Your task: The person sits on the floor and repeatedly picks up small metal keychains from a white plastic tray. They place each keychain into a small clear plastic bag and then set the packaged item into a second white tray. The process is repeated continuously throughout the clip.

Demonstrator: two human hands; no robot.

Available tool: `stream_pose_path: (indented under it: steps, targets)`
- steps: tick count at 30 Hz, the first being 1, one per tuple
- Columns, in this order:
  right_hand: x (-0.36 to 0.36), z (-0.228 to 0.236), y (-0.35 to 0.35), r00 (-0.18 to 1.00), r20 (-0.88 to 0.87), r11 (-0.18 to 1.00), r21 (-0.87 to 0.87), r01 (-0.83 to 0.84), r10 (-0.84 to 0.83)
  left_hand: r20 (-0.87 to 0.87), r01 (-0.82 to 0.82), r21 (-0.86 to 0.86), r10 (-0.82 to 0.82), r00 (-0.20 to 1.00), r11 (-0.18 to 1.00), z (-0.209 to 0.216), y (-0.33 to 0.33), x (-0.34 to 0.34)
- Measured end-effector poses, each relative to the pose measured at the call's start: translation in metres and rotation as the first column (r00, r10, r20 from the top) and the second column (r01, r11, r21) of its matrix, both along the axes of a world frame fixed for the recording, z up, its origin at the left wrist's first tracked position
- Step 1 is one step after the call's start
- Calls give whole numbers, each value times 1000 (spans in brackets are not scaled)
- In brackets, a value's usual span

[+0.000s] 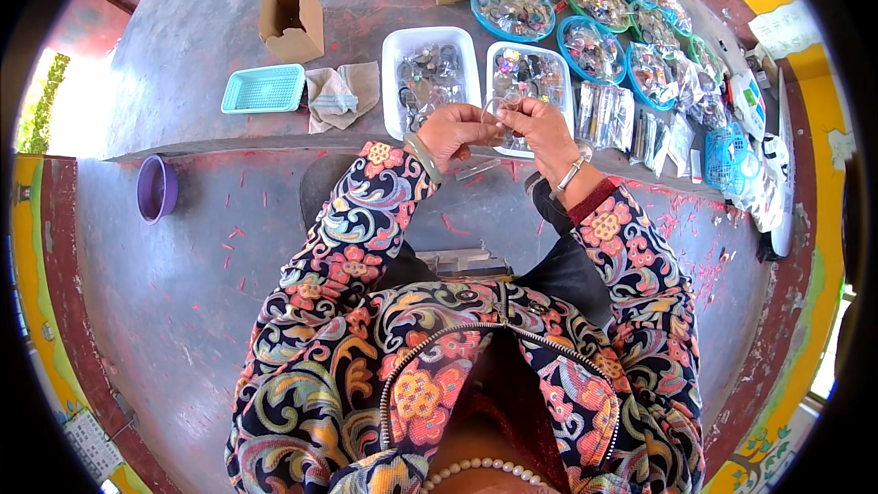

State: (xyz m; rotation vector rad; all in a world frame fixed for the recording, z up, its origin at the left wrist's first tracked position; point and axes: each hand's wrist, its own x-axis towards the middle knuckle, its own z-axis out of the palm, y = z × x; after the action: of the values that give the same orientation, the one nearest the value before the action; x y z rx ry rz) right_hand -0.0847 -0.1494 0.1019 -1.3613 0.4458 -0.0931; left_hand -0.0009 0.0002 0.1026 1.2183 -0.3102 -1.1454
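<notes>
Both my hands meet over the near part of two white trays, fingertips almost touching. My left hand (452, 134), with a pale bangle at its wrist, is closed in a pinch. My right hand (546, 133) pinches too, a metal band round its wrist. Between the fingertips is a thin ring-shaped thing (487, 110), too small to make out fully. Beyond my left hand the left white tray (389, 64) contains dark pieces in clear packets. Partly hidden by my right hand, the right white tray (569, 82) carries small colourful pieces.
Several blue and green baskets (514, 11) of packeted pieces fill the back right. Clear packets (605, 116) lie right of the trays. Leftward are a folded cloth (343, 96), a turquoise basket (263, 90) and a cardboard box (294, 18). A purple basin (157, 189) stands on the floor.
</notes>
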Motion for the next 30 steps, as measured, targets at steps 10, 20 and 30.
stream_pose_path:
  steps: [10, 20, 30]
  targets:
    - [1, 5, 0, 995, -18, 995, 21, -101, 101, 178, 61, 22, -64, 982, 998, -10, 0, 3]
    - [0, 2, -1, 995, -46, 992, -90, -87, 83, 310, 71, 230, -143, 940, 971, -4, -2, 2]
    - [2, 1, -9, 997, 33, 995, 65, -69, 67, 266, 30, 171, -76, 961, 985, -6, 1, 7]
